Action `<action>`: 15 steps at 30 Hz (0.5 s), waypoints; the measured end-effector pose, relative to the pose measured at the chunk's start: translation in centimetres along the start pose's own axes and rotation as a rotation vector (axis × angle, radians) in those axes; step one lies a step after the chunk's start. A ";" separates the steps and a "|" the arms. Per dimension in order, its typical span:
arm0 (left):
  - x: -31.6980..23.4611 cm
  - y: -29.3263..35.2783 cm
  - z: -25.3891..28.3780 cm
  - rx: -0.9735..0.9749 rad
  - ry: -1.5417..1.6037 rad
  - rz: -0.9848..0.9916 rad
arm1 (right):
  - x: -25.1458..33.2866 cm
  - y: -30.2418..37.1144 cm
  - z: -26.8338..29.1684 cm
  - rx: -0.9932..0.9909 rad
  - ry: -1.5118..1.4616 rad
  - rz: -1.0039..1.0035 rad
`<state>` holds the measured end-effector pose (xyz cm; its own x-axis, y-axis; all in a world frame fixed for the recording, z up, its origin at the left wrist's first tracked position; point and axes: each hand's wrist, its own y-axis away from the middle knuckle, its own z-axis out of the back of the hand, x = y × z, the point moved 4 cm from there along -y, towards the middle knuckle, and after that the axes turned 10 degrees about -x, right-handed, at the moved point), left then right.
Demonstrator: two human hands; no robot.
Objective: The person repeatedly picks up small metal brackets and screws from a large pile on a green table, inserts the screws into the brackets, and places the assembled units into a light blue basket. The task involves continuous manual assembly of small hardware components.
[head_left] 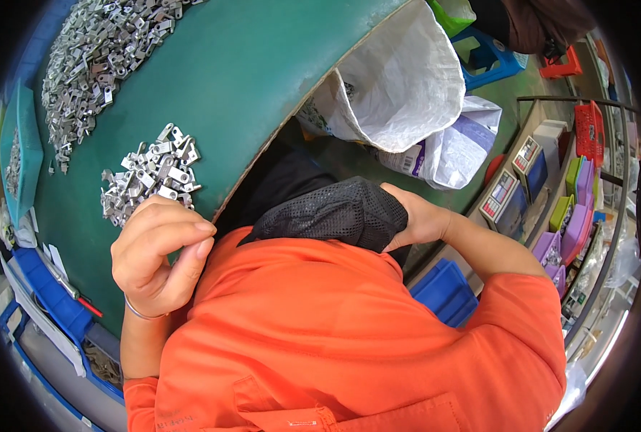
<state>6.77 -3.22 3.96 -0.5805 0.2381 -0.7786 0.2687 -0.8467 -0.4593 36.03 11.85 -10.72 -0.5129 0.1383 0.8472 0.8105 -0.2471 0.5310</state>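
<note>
My left hand [160, 255] is raised at the near edge of the green tabletop [212, 93], beside a small pile of metal clips [155, 173]. Its fingers are curled, with thumb and forefinger tips close together and nothing visible between them. On my lap lies a black mesh fabric piece [320, 212], bunched up; whether it is a cap or a bag I cannot tell. My right hand [421, 219] grips its right end, thumb below and fingers above. Farther off on the tabletop is a much larger heap of the same clips [108, 61].
A white woven sack [407, 79] stands open against the table's right edge, with another white bag [464, 144] behind it. At right, a rack holds blue boxes and purple bins [576, 230]. A blue bin [446, 291] sits beside my right arm; a teal tray [25, 151] is at far left.
</note>
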 end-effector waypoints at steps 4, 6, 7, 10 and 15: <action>0.0 0.0 -0.3 0.012 0.001 -0.001 | 0.1 0.0 0.0 -0.003 0.024 -0.002; 0.0 0.0 -0.4 0.021 -0.004 -0.003 | 0.4 0.0 0.0 0.005 0.045 -0.013; 0.0 0.0 -0.4 0.026 -0.004 -0.006 | 0.6 0.1 0.0 0.003 0.049 -0.023; 0.1 0.1 -0.4 0.033 -0.003 -0.008 | 0.8 0.3 0.0 0.009 0.041 -0.054; -0.2 -0.4 -1.2 0.117 0.009 -0.029 | 0.8 1.0 0.7 0.070 0.077 -0.053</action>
<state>7.64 -2.36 3.79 -0.5795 0.2675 -0.7698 0.1603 -0.8887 -0.4295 36.69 12.39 -9.51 -0.5738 0.0751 0.8156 0.7978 -0.1737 0.5773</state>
